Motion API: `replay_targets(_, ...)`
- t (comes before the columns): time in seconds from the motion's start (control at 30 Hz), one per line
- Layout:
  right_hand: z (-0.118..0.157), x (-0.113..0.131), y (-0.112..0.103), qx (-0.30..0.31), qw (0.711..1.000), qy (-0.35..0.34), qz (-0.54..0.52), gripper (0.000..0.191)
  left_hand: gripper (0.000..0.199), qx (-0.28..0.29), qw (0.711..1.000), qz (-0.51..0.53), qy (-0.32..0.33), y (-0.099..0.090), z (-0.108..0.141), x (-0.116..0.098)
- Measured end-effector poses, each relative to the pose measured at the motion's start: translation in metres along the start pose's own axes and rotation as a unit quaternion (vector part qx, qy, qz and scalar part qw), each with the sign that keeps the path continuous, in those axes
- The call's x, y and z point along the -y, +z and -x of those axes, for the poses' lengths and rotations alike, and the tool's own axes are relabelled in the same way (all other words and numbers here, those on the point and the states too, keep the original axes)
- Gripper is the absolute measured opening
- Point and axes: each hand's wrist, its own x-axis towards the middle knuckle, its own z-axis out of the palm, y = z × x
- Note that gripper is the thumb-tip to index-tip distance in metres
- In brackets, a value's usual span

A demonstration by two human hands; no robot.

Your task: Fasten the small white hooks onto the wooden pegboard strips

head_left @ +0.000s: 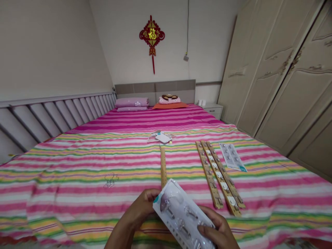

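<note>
A clear blister pack of metal hooks is held tilted over the near part of the bed. My left hand grips its upper left corner, with the fingertips partly behind the card. My right hand holds the lower right side, thumb on top of the plastic. Just beyond the pack, a bare wooden strip lies on the striped sheet. To the right lie three wooden strips carrying metal hooks, the middle one with white pieces too. Beside them rests another hook pack.
Opened packaging lies mid-bed. A small tangle of thin dark strands is on the sheet at left. Folded bedding sits by the headboard. A metal rail runs along the left, and wardrobes stand at right.
</note>
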Motion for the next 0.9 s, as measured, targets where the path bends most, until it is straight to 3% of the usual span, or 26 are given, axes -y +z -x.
replay_targets(0.3, -0.002, -0.003, 0.004, 0.018, 0.999, 0.016, -0.039, 0.044, 0.025, -0.022, 0.999, 0.039, -0.009, 0.013, 0.004, -0.001)
replay_targets(0.5, -0.006, -0.004, -0.002, 0.056, 0.997, 0.037, -0.036, 0.044, 0.03, -0.024, 0.991, 0.124, -0.033, 0.012, 0.004, 0.01)
replay_targets(0.67, -0.008, -0.009, -0.006, 0.069, 0.995, 0.057, -0.036, 0.043, 0.019, -0.022, 0.989, 0.149, 0.0, 0.006, 0.0, 0.025)
replay_targets(0.9, -0.01, -0.014, -0.005, 0.072, 0.992, 0.063, -0.079, 0.044, 0.034, -0.032, 0.983, 0.178, 0.017, 0.005, -0.002, 0.032)
